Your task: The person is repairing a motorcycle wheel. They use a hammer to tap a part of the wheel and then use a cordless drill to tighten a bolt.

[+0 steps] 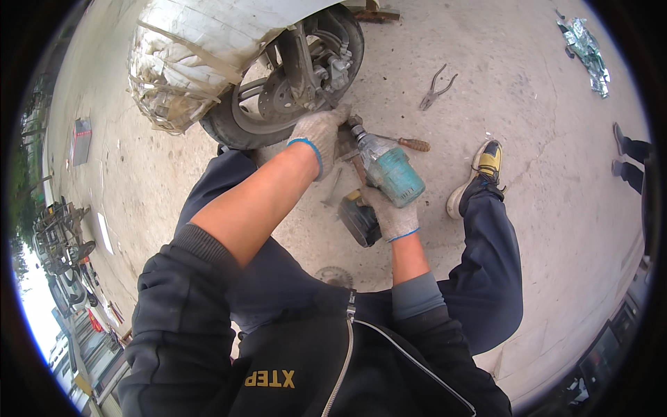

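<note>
My right hand (393,214), in a pale knit glove, grips the handle of a teal and grey cordless impact wrench (394,174) with a black battery at its base. The wrench's nose points up and left, close to the fingers of my left hand (311,136). That hand, gloved too, is closed at the lower edge of a scooter wheel (233,131), near its axle; what its fingertips pinch is hidden. A brake disc (276,97) and a fork leg (297,66) show inside the wheel. A wooden-handled screwdriver (415,144) lies just beyond the wrench.
White wrapped bodywork (187,55) overhangs the wheel. Pliers (438,88) lie open on the concrete floor, with a toothed metal disc (335,276) between my legs. Crumpled foil (587,55) is at far right, near another person's legs (633,156). A box (81,141) stands left.
</note>
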The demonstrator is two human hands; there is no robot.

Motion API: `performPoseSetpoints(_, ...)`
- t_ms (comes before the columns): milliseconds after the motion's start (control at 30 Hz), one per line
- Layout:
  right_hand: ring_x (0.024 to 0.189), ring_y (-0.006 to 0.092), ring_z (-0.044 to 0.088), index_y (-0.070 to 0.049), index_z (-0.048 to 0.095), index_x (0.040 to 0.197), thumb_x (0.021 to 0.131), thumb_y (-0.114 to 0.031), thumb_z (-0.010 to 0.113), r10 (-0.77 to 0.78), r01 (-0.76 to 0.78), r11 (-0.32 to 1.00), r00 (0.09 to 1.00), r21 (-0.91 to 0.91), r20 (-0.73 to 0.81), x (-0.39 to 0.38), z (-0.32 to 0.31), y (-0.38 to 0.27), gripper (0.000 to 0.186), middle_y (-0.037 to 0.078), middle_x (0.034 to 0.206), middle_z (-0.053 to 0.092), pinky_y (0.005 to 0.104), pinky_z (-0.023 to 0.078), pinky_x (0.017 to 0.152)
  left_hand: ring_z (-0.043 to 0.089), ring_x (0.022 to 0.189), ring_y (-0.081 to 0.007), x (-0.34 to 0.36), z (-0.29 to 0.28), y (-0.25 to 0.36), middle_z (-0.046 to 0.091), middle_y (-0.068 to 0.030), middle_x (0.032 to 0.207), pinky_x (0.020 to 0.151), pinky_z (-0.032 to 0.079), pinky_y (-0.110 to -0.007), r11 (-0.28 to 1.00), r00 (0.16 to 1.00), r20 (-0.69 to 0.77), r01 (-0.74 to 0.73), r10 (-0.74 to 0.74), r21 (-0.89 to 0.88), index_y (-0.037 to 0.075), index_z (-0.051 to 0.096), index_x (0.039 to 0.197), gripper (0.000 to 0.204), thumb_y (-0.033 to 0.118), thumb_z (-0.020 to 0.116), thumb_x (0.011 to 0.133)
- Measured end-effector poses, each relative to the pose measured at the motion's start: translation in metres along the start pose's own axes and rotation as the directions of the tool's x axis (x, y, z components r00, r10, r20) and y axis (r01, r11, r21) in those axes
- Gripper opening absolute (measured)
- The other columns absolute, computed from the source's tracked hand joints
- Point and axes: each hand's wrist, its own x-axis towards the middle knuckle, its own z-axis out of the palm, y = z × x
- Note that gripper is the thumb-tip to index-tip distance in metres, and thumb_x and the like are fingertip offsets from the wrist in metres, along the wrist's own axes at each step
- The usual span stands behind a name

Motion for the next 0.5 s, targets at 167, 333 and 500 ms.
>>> performPoseSetpoints(167, 0.079, 0.0199, 0.064, -0.005, 0.070, 0.100, 0.068, -0.006, 0.077, 0.147, -0.149, 0.989, 0.987, 0.023, 0.059, 0.001, -0.007, 0.002, 0.033, 0.006, 0.089, 0.069, 0.0370, 0.054, 0.074, 0.068, 0.089, -0.0214, -0.001, 0.002, -0.001, 0.069, -0.0079, 0.099, 0.082, 0.061, -0.041, 0.984, 0.986, -0.163, -0.001, 0.031, 0.179, 0.007, 0.066, 0.111, 0.018, 0.023, 0.070, 0.104)
performPoseSetpoints(333, 0.093, 0.0285, 0.066, -0.006, 0.072, 0.107, 0.077, -0.011, 0.078, -0.133, 0.137, 0.972, 0.991, -0.192, 0.036, -0.006, 0.010, 0.001, 0.031, 0.011, 0.101, 0.071, 0.0415, 0.054, 0.086, 0.068, 0.091, -0.0219, -0.004, -0.002, -0.001, 0.069, -0.0079, 0.100, 0.084, 0.061, -0.042, 0.992, 0.997, -0.062, -0.040, 0.048, 0.123, 0.007, 0.064, 0.114, 0.019, 0.022, 0.069, 0.104)
performPoseSetpoints(500, 0.107, 0.0388, 0.067, -0.010, 0.071, 0.124, 0.090, -0.015, 0.075, -0.504, 0.450, 0.718, 0.862, -0.531, 0.049, -0.001, 0.016, 0.007, 0.035, 0.018, 0.116, 0.071, 0.0479, 0.054, 0.094, 0.068, 0.094, -0.0235, -0.001, -0.014, 0.000, 0.070, -0.0099, 0.104, 0.084, 0.060, -0.042, 0.997, 0.998, 0.034, -0.053, 0.051, 0.052, 0.005, 0.064, 0.119, 0.022, 0.021, 0.067, 0.105)
